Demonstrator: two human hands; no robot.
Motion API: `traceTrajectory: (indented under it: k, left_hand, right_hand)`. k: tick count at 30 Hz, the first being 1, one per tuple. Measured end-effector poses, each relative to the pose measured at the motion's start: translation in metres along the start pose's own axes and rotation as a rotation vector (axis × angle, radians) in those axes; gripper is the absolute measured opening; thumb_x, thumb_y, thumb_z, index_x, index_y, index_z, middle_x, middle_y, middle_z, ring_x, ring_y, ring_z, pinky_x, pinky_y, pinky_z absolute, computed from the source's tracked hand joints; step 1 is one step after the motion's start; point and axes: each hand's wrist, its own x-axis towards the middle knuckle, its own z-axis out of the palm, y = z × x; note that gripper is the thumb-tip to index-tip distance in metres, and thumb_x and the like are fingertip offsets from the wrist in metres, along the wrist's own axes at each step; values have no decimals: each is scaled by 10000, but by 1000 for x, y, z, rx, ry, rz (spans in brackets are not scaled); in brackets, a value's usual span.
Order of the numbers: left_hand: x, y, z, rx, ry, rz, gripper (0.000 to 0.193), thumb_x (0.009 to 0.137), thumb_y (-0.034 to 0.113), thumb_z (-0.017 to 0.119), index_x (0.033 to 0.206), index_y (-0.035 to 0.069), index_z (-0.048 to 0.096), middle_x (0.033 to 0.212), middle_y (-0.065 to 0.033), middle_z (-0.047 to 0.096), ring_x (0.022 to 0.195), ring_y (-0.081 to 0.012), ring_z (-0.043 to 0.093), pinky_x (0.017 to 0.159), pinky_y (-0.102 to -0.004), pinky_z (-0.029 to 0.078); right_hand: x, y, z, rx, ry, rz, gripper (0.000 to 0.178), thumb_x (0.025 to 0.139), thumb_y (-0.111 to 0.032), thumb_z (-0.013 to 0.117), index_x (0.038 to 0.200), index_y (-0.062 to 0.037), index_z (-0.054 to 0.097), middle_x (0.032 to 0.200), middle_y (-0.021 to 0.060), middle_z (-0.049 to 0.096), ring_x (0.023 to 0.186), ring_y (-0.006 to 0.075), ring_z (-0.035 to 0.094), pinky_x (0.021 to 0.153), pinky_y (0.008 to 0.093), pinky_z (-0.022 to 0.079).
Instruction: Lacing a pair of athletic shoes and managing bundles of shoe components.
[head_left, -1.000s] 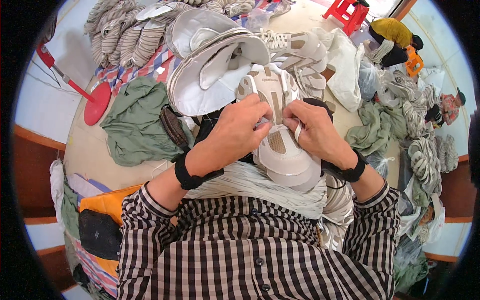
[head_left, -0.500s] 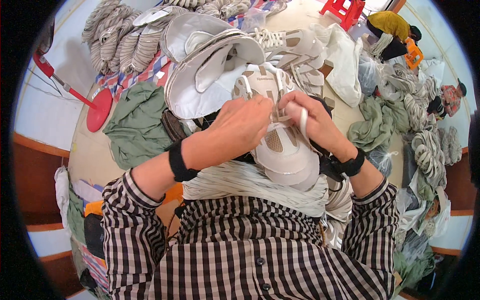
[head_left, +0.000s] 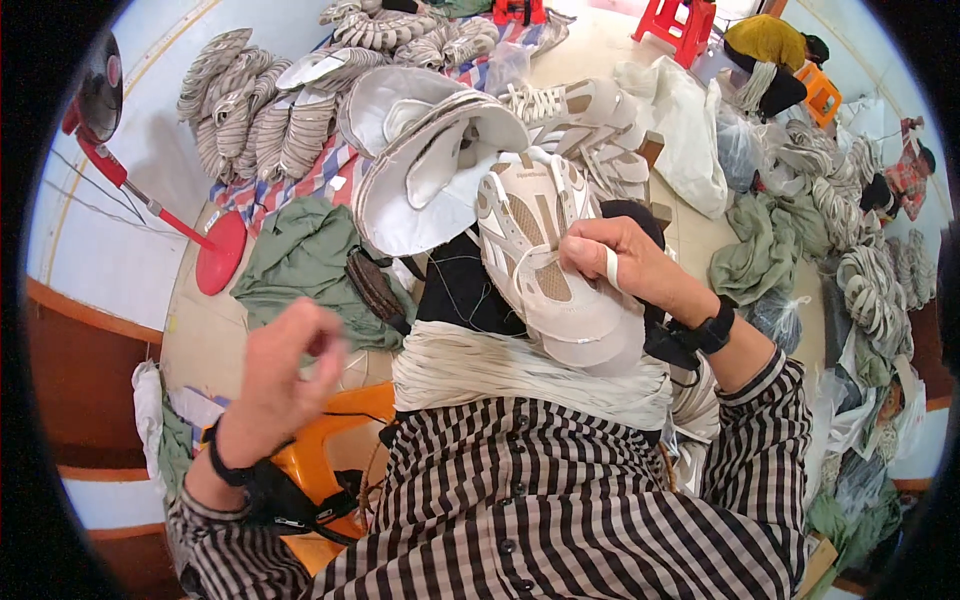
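A beige and white shoe upper [head_left: 508,225] with tan mesh panels lies over my black-clothed lap, toe toward me. My right hand [head_left: 630,262] is closed at its lacing area, thumb and forefinger pinched together, with a white shoelace [head_left: 612,268] looping over the fingers. Part of the lace crosses the tongue. Well away to the left, my left hand [head_left: 290,365] is raised in the air, fingers curled and blurred by motion; whether it holds anything is unclear. A thick bundle of white laces [head_left: 530,380] lies across my waist.
Beyond the upper stand nested white-lined uppers [head_left: 410,215] and laced uppers [head_left: 575,110]. Green cloth [head_left: 290,265] and a red-based fan [head_left: 220,255] are at left. An orange stool [head_left: 330,450] shows beside me. At far right, other people sit among bundled uppers [head_left: 865,300].
My left hand has left the shoe upper and swung down and to the left. My right hand stays at the lacing area, slightly lower, still with the lace.
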Motion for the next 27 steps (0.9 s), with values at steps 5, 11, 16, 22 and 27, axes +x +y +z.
traceTrajectory:
  k: [5, 11, 16, 22, 27]
  left_hand:
    - [58, 21, 68, -207, -37, 50, 220, 715, 59, 702, 888, 13, 574, 706, -76, 564, 580, -162, 543, 541, -277, 450]
    - [116, 18, 120, -99, -117, 24, 213, 781, 180, 643, 769, -1, 532, 646, -140, 569, 570, -284, 564, 543, -368, 443]
    - [113, 14, 129, -174, -88, 169, 134, 820, 118, 570, 781, 8, 504, 647, -183, 556, 620, -383, 553, 558, -429, 424]
    - [87, 5, 109, -36, -161, 186, 147, 824, 98, 570, 796, 11, 454, 657, -194, 529, 627, -419, 523, 553, -458, 412]
    - [53, -13, 84, 41, -240, 84, 128, 811, 57, 566, 841, 19, 447, 666, -211, 515, 630, -438, 515, 550, -477, 402]
  right_hand:
    - [-3, -5, 3, 14, -9, 62, 250, 886, -276, 619, 829, -33, 602, 675, -58, 488, 654, 36, 413, 574, 212, 347]
    - [-17, -15, 5, -142, -8, -3, 243, 837, -262, 662, 837, -27, 599, 701, -28, 518, 692, 59, 444, 620, 235, 376]
    - [-32, -24, 3, -271, 6, -104, 205, 804, -225, 681, 823, -38, 598, 719, 1, 552, 696, 93, 484, 626, 248, 394]
    - [-87, -60, 13, 313, -122, 42, 226, 899, -220, 583, 882, 5, 578, 712, 26, 570, 676, 127, 541, 600, 259, 421]
    - [-145, -85, 18, 445, -57, 74, 244, 924, -195, 532, 1055, 9, 506, 606, 60, 545, 477, 123, 520, 443, 238, 416]
